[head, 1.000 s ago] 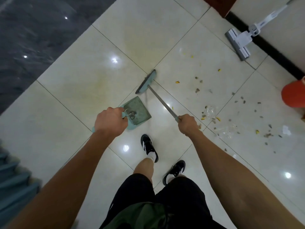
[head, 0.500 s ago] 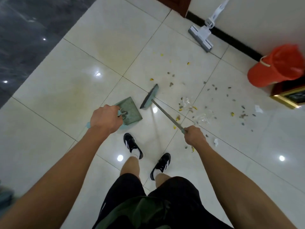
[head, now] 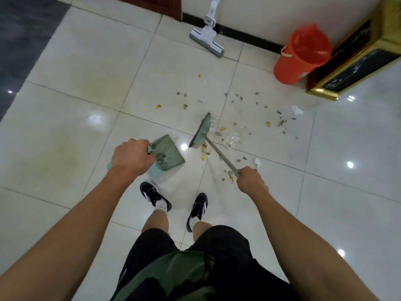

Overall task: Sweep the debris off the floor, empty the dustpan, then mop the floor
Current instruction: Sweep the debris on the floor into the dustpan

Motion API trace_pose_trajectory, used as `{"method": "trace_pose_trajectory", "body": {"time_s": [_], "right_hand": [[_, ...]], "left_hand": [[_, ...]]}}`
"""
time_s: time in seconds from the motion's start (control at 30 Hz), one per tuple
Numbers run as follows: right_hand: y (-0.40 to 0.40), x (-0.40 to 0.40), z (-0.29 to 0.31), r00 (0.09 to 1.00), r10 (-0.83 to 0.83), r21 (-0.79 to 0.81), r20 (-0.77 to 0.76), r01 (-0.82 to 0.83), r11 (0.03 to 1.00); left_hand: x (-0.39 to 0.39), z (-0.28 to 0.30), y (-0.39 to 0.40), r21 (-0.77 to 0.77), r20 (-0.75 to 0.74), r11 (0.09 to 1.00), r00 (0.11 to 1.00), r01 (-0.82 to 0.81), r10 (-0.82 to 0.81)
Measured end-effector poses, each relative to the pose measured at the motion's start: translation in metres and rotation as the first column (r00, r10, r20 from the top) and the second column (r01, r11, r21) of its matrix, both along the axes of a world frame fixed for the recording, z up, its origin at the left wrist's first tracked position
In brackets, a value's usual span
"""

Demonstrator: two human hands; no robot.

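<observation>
My left hand (head: pixel 130 157) grips the handle of a pale green dustpan (head: pixel 168 153) held just above the tiled floor, with a few bits lying near its comb. My right hand (head: pixel 249 181) holds the metal shaft of a green broom (head: pixel 201 132), whose head rests on the floor at the left edge of the debris (head: pixel 234 135). Seed shells, yellow bits, clear wrappers and paper scraps lie scattered right of and beyond the broom head. A white flat mop (head: pixel 207 39) leans on the far wall.
An orange bin (head: pixel 301 55) lined with a red bag stands at the far right by the wall, next to a gold-framed black cabinet (head: pixel 355 61). Dark flooring (head: pixel 21 40) borders the pale tiles at the left. My feet (head: pixel 175 205) stand just behind the dustpan.
The view has turned right, bringing the mop, bin and cabinet further into sight. The broom head has moved right from beside the dustpan into the debris. Both hands keep their grip.
</observation>
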State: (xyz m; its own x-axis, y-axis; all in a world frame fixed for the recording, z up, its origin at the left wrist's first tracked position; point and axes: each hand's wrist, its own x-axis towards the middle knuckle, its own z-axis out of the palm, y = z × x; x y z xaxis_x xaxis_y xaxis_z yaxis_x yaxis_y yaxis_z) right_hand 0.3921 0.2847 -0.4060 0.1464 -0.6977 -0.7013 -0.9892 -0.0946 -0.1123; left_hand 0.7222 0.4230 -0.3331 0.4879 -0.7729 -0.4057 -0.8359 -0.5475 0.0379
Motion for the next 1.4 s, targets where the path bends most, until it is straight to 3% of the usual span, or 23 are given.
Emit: {"method": "trace_pose_trajectory", "body": {"time_s": [0.23, 0.5, 0.73, 0.97, 1.17, 1.4], "right_hand": [[0.012, 0.009, -0.002, 0.990, -0.076, -0.035, 0.120, 0.081, 0.996], [0.008, 0.087, -0.002, 0.988, 0.004, -0.007, 0.152, -0.003, 1.000], [0.027, 0.125, 0.001, 0.999, 0.042, 0.015, -0.024, -0.041, 0.999], [0.040, 0.138, 0.012, 0.990, -0.046, -0.071, -0.132, 0.036, 0.997], [0.029, 0.157, 0.019, 0.994, -0.067, -0.094, -0.090, 0.059, 0.994], [0.000, 0.212, 0.005, 0.981, -0.141, -0.073, 0.132, 0.151, 0.986]], "left_hand": [[0.000, 0.002, -0.012, -0.029, 0.010, 0.999, 0.999, 0.044, -0.044], [0.068, 0.003, 0.004, -0.027, 0.038, 1.000, 0.999, -0.003, 0.004], [0.126, -0.007, 0.002, 0.027, 0.002, 0.998, 0.999, 0.050, -0.050], [0.162, -0.013, -0.022, 0.017, -0.059, 0.993, 0.991, 0.118, -0.117], [0.182, -0.015, -0.038, -0.032, -0.098, 0.990, 0.985, 0.141, -0.143], [0.207, -0.012, -0.044, -0.037, -0.084, 0.998, 0.995, 0.059, -0.062]]}}
